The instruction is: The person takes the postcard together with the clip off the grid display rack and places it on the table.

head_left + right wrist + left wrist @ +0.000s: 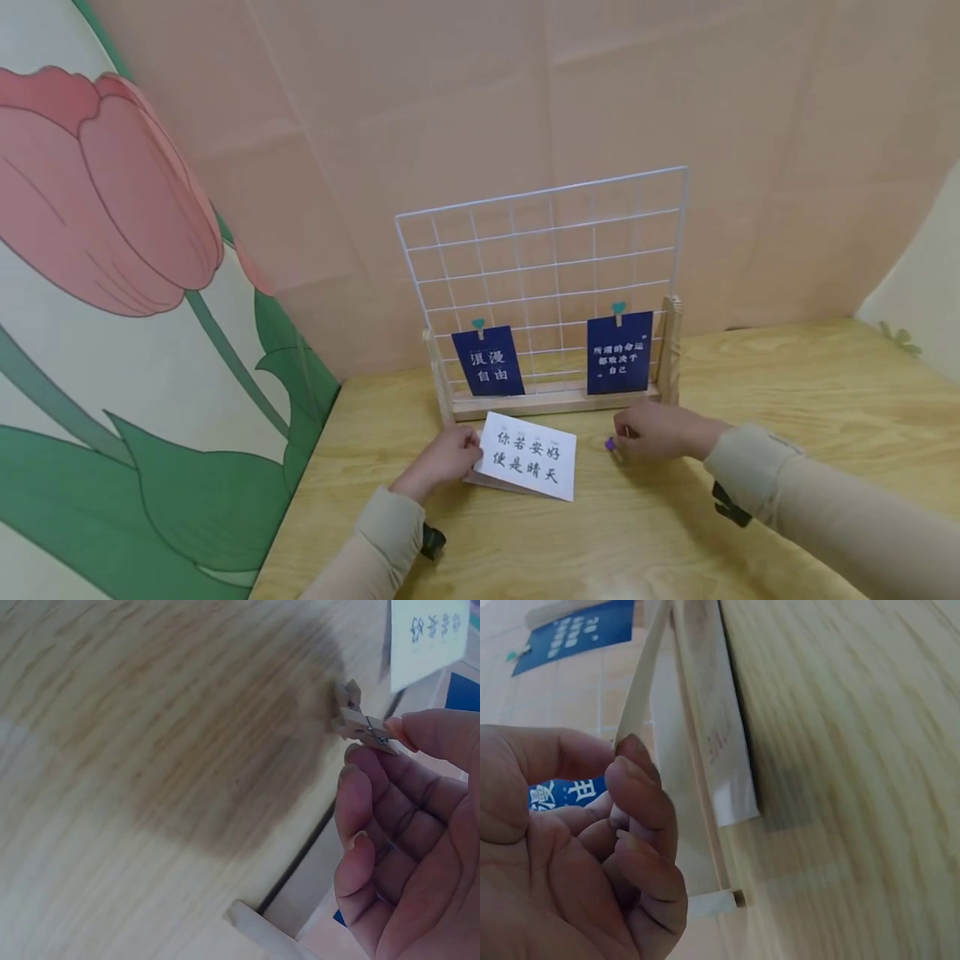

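My left hand [444, 457] pinches the left edge of a white card [528, 456] with black handwritten-style characters, tilted up off the table. In the left wrist view the card [641, 686] shows edge-on between thumb and index finger. Under it lies another white sheet [727, 724] with faint reddish print; whether it is joined to the card I cannot tell. To the card's right, my right hand [660, 429] pinches a small wooden clothespin [367, 727] between thumb and fingertips. A purple bit [610, 444] shows at the clothespin's end in the head view.
Behind the hands stands a white wire grid [551, 242] in a wooden base [555, 404]. Two dark blue cards, a left one [487, 362] and a right one [618, 354], hang on it from teal-topped clips. A pinkish cloth [450, 100] covers the wall behind the wooden table [787, 400].
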Demonstrator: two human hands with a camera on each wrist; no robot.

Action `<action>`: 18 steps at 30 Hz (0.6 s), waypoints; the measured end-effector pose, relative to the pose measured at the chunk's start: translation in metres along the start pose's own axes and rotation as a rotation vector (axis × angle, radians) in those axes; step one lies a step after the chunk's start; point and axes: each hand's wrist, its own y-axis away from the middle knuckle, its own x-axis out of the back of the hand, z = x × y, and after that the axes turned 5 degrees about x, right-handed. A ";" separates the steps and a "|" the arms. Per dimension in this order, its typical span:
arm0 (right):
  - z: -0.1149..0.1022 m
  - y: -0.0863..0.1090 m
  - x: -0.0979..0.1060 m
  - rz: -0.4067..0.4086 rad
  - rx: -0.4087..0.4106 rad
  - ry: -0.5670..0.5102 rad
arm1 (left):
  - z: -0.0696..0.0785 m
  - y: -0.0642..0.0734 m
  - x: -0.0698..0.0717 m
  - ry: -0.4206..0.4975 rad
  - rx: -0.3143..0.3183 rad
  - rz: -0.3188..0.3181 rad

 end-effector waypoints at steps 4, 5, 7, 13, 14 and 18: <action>0.001 -0.002 -0.002 -0.022 0.002 -0.003 | -0.005 -0.001 0.000 -0.091 -0.015 -0.004; 0.001 -0.003 -0.003 -0.027 -0.001 -0.002 | -0.006 -0.002 0.000 -0.103 -0.016 -0.003; 0.001 -0.004 -0.004 -0.038 -0.010 -0.002 | -0.007 -0.003 0.001 -0.117 -0.020 0.000; 0.002 -0.005 -0.006 -0.033 -0.009 0.013 | -0.006 -0.003 0.003 -0.161 -0.008 -0.006; 0.002 -0.005 -0.006 -0.032 -0.007 0.016 | -0.006 -0.003 0.003 -0.176 0.001 -0.008; 0.003 -0.007 -0.009 -0.057 -0.029 -0.005 | -0.008 -0.003 0.008 -0.220 0.050 0.012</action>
